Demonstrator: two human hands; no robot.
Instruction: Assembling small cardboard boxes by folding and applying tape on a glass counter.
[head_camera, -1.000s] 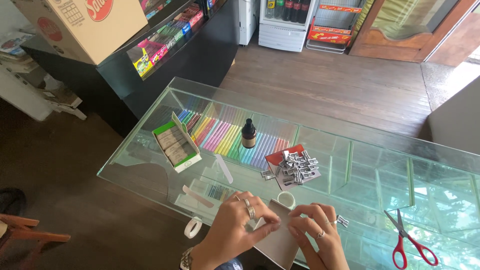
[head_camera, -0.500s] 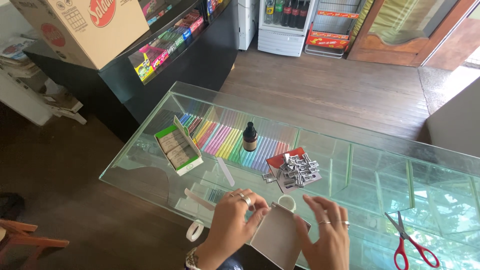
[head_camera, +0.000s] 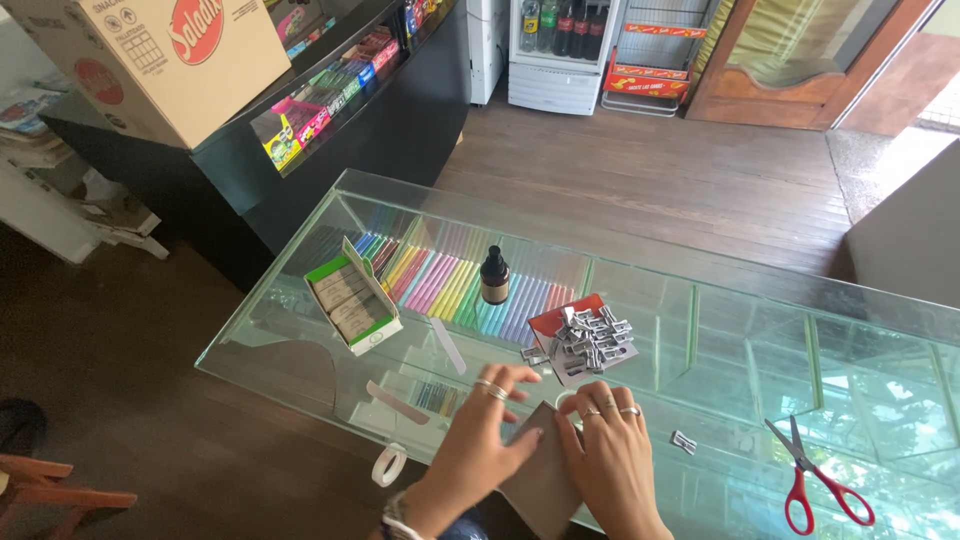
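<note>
Both my hands rest on a grey sheet of card (head_camera: 545, 480) lying at the near edge of a glass counter (head_camera: 760, 330). My left hand (head_camera: 480, 440) presses flat on its left part, fingers spread, with rings on two fingers. My right hand (head_camera: 610, 455) presses on its right part, also ringed. A roll of tape (head_camera: 567, 402) lies partly hidden just beyond my fingers. Just past it sits a pile of small metal clips (head_camera: 585, 338) on a red and grey card.
A small dark bottle (head_camera: 494, 276) stands mid-counter. An open green and white box (head_camera: 352, 296) lies to the left. Red-handled scissors (head_camera: 815, 485) lie at the right, a loose clip (head_camera: 685, 441) nearer. Another tape roll (head_camera: 389, 465) sits at the counter's near-left edge. Coloured pens show under the glass.
The view has shifted slightly. My hands have moved closer together on the grey card, pressing it flatter against the counter.
</note>
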